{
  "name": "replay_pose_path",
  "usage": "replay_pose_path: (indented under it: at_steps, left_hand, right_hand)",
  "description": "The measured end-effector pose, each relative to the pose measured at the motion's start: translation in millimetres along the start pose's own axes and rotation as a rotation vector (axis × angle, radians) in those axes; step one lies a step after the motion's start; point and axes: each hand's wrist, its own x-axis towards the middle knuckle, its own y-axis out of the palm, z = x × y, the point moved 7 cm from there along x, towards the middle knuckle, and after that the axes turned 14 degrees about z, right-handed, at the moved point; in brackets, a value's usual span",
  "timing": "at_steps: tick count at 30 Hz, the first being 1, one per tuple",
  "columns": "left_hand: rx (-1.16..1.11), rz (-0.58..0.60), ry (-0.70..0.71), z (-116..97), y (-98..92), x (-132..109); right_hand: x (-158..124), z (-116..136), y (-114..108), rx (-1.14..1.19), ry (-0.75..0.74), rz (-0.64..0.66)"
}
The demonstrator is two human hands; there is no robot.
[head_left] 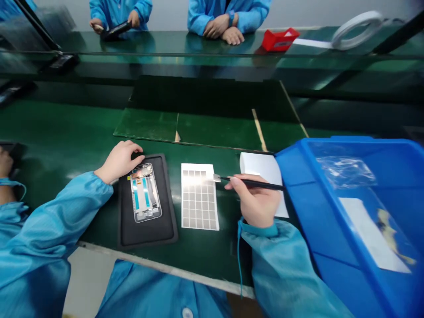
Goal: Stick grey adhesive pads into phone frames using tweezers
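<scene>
- Head view: a green-topped workbench runs across the frame, with a second green bench beyond it, where co-workers in blue coats stand.
- Across the way, one co-worker's hands grip a dark phone; another's hands lie folded on the bench. A red holder and a roll of white tape sit to their right.
- At my left edge, a third person's hand sits beside a blue sleeve.
- On my bench, an open phone frame lies on a black rubber mat.
- My left hand rests curled on the mat's top edge, just beside the frame, grasping nothing I can see.
- My right hand clenches a slim black tool like a pen, its flat metal tip over the corner of a sheet of grey pads. I cannot tell if they touch.
- White paper lies under that hand, beside a blue plastic bin holding a clear bag.
</scene>
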Motion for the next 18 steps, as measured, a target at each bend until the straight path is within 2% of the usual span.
replay_pose_path:
  at_steps: [3,5,9,13,18]
  left_hand:
    - [-0.028,0.040,-0.030,28.8,12.4,-18.5]
    - [-0.073,0.038,0.014,29.3,21.0,-25.1]
    - [-0.109,0.024,0.118,4.2,35.6,-28.0]
    - [-0.120,0.048,0.212,-22.8,45.9,-28.6]
    - [-0.133,0.079,0.279,-31.2,49.3,-29.1]
  right_hand:
    - [0.5,2.4,-0.3,-0.040,-0.023,-0.017]
    - [0.9,6.3,3.4,-0.053,-0.025,-0.010]
    - [-3.0,21.8,28.4,-0.035,0.007,0.078]
    - [-17.8,38.8,72.7,-0.051,0.119,0.240]
    - [-37.7,39.9,119.4,-0.006,0.249,0.378]
